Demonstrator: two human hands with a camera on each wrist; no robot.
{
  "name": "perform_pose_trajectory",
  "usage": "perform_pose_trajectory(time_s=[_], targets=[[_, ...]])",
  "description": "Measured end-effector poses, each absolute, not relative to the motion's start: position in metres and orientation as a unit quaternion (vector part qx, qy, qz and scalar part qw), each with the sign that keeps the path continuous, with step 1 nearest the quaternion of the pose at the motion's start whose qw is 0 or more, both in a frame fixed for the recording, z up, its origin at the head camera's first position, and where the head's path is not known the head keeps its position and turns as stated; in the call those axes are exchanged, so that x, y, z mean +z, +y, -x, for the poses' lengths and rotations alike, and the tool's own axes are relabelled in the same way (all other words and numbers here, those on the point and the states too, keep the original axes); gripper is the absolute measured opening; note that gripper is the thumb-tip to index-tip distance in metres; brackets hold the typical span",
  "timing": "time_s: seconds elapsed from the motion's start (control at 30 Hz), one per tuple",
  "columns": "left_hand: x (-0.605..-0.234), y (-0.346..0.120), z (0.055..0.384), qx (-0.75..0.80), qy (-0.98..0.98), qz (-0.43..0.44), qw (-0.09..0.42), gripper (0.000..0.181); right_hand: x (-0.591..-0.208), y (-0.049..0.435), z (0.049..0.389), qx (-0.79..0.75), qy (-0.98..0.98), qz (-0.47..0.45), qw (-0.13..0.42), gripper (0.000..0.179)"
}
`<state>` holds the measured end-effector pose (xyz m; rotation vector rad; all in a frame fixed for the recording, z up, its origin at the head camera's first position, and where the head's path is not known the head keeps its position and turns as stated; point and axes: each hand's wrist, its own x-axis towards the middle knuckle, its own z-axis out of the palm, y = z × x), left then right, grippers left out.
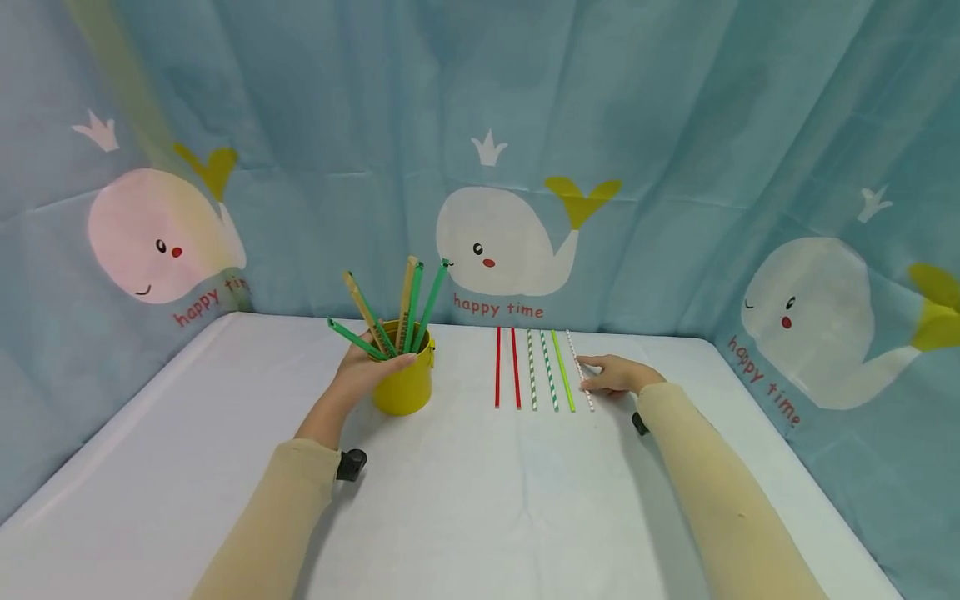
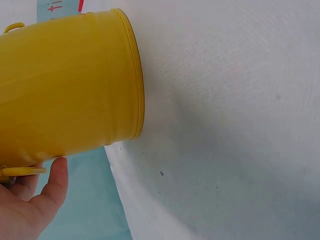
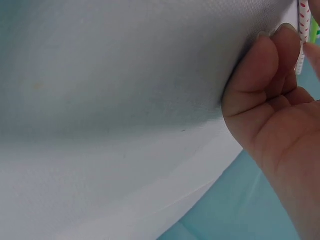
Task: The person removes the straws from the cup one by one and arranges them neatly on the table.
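Observation:
A yellow bucket [image 1: 402, 392] stands left of the middle with several green and tan sticks [image 1: 408, 312] leaning out of it. My left hand [image 1: 360, 371] grips its upper left side, the thumb reaching across near the rim; a yellow handle [image 2: 22, 171] shows beside the fingers in the left wrist view. To the right, my right hand [image 1: 618, 375] has thumb and forefinger at a white straw with red spots [image 1: 588, 396], which lies on the table. In the right wrist view the other fingers [image 3: 252, 72] are curled against the cloth, and the spotted straw [image 3: 302, 25] is partly hidden.
Left of the spotted straw lie a lime green straw [image 1: 563, 371], two green-and-white striped straws [image 1: 549, 371] and two red straws [image 1: 515, 367], side by side. White cloth covers the table [image 1: 480, 500]. A blue curtain [image 1: 337, 167] with whale prints encloses the back and sides.

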<state>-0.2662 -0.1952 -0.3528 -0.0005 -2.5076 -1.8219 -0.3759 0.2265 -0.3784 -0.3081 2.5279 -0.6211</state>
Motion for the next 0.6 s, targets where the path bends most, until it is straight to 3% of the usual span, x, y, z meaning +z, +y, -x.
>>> perform_pose_trajectory(time_s=[0.6], targets=[[-0.3506,-0.1921,0.2639,-0.571,-0.82,-0.016,0.02,0.077,-0.3837,0.2285,0.3812,-0.222,0.936,0.098,0.257,0.073]])
